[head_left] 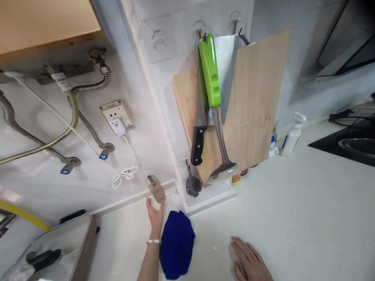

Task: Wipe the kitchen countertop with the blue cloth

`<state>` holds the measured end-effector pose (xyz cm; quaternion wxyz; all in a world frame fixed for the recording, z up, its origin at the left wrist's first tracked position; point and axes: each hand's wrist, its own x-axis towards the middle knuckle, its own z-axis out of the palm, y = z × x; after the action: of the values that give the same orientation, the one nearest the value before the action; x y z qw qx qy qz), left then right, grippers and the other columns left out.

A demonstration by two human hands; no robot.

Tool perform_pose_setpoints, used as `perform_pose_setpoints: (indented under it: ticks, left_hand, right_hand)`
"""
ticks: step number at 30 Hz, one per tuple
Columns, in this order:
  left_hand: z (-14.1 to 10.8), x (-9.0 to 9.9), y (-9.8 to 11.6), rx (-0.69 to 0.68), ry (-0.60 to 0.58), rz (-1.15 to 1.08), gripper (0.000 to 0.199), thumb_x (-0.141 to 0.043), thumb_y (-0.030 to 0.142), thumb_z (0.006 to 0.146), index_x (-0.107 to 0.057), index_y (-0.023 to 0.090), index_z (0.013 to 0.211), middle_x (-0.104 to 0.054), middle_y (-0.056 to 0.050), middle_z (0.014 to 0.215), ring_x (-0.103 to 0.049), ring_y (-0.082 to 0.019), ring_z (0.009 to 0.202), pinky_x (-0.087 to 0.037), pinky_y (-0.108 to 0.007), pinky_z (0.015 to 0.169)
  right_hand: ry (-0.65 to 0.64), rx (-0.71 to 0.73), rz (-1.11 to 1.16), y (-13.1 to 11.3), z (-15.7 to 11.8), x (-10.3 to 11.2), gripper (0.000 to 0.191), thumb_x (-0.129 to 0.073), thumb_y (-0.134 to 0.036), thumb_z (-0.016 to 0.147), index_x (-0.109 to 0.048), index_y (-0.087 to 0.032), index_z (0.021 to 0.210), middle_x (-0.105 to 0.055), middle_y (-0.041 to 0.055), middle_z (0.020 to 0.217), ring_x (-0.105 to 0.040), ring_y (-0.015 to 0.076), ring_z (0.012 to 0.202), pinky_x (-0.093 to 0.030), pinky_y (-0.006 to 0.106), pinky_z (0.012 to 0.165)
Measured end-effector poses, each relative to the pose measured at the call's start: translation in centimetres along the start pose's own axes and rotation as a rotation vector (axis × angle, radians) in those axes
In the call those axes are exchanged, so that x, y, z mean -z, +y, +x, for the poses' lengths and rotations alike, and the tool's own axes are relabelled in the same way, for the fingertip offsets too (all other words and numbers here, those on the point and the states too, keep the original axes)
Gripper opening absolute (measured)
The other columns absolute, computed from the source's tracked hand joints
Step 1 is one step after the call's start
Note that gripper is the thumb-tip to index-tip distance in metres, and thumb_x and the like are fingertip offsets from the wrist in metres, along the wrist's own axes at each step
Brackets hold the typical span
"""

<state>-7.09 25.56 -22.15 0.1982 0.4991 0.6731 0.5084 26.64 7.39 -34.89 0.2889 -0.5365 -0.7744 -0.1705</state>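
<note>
My left hand reaches to the back corner of the counter, thumb and fingers spread at the base of a clear brownish jar. Whether the fingertips touch the jar I cannot tell; no firm grip shows. A bracelet is on that wrist. Right beside the left forearm lies a crumpled dark blue cloth. My right hand rests flat on the white countertop, fingers stretched out and holding nothing.
On the wall hang a knife, a green-handled turner, a cutting board and a steel scrubber. A white spray bottle stands near the black hob. A box-like bin occupies the left.
</note>
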Motion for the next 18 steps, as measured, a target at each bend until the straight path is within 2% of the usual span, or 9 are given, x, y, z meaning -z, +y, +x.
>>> perform_pose_setpoints:
  ticks: [1,3,4,7,9,13,16,18]
  left_hand:
    - [-2.7,0.2,-0.5,-0.026,-0.023,0.024,0.079,-0.057,0.047,0.086,-0.025,0.014,0.150,-0.032,-0.021,0.161,-0.029,-0.031,0.150,-0.025,-0.052,0.125]
    - [-8.2,0.3,-1.5,-0.107,-0.155,0.083,0.067,-0.059,0.043,0.085,-0.042,0.018,0.144,-0.045,-0.015,0.156,-0.034,-0.029,0.149,-0.021,-0.051,0.127]
    - [-10.7,0.3,-1.9,-0.214,-0.313,0.233,0.062,-0.054,0.043,0.088,-0.043,0.022,0.146,-0.044,-0.012,0.157,-0.031,-0.029,0.150,-0.017,-0.055,0.127]
    - [-16.5,-0.1,-2.2,-0.355,-0.488,0.574,0.059,-0.042,0.042,0.095,-0.037,0.025,0.151,-0.035,-0.010,0.162,-0.022,-0.030,0.153,-0.016,-0.063,0.125]
    - [-19.2,-0.5,-1.8,-0.446,-0.542,0.645,0.062,-0.040,0.043,0.096,-0.029,0.026,0.155,-0.025,-0.009,0.166,-0.019,-0.030,0.154,-0.020,-0.062,0.125]
    - [-23.6,-1.1,-0.8,-0.620,-0.689,0.596,0.069,-0.042,0.047,0.096,-0.013,0.033,0.157,-0.013,-0.004,0.168,-0.015,-0.028,0.155,-0.023,-0.060,0.125]
    - [-26.0,-0.8,-0.5,-0.620,-0.737,0.552,0.071,-0.043,0.050,0.095,-0.012,0.035,0.157,-0.015,-0.003,0.168,-0.015,-0.028,0.155,-0.022,-0.061,0.125]
    - [-27.0,0.4,-0.7,-0.576,-0.731,0.548,0.069,-0.044,0.052,0.094,-0.016,0.036,0.156,-0.019,-0.003,0.168,-0.017,-0.028,0.155,-0.022,-0.062,0.125]
  right_hand:
    - [-0.009,-0.013,0.014,-0.1,0.0,0.0,0.056,-0.053,-0.033,0.090,-0.047,-0.016,0.143,-0.054,0.0099,0.146,-0.050,0.0227,0.134,-0.035,0.039,0.114]
    - [-0.033,-0.041,0.040,-0.3,0.0,0.1,0.054,-0.052,-0.033,0.091,-0.047,-0.017,0.143,-0.054,0.0094,0.146,-0.049,0.0226,0.134,-0.035,0.039,0.114]
    - [-0.048,-0.054,0.051,-0.4,0.0,0.2,0.053,-0.051,-0.032,0.092,-0.048,-0.017,0.142,-0.054,0.0095,0.146,-0.049,0.0225,0.134,-0.035,0.040,0.114]
    - [-0.083,-0.090,0.078,-0.7,0.2,0.7,0.048,-0.048,-0.031,0.093,-0.050,-0.016,0.139,-0.055,0.0114,0.145,-0.049,0.0229,0.135,-0.036,0.042,0.114]
    - [-0.084,-0.106,0.097,-0.8,0.1,0.8,0.046,-0.047,-0.031,0.093,-0.052,-0.014,0.136,-0.056,0.0132,0.143,-0.049,0.0238,0.134,-0.037,0.043,0.114]
    - [-0.030,-0.119,0.149,-0.8,-0.1,0.4,0.042,-0.042,-0.027,0.095,-0.053,-0.014,0.134,-0.059,0.0148,0.139,-0.052,0.0245,0.131,-0.040,0.046,0.112]
    - [0.015,-0.102,0.198,-0.7,-0.4,0.1,0.040,-0.040,-0.025,0.096,-0.054,-0.015,0.132,-0.060,0.0148,0.137,-0.054,0.0248,0.130,-0.041,0.048,0.112]
    - [0.045,-0.087,0.240,-0.5,-0.7,0.2,0.039,-0.039,-0.024,0.096,-0.055,-0.015,0.131,-0.061,0.0148,0.136,-0.054,0.0250,0.130,-0.043,0.050,0.111]
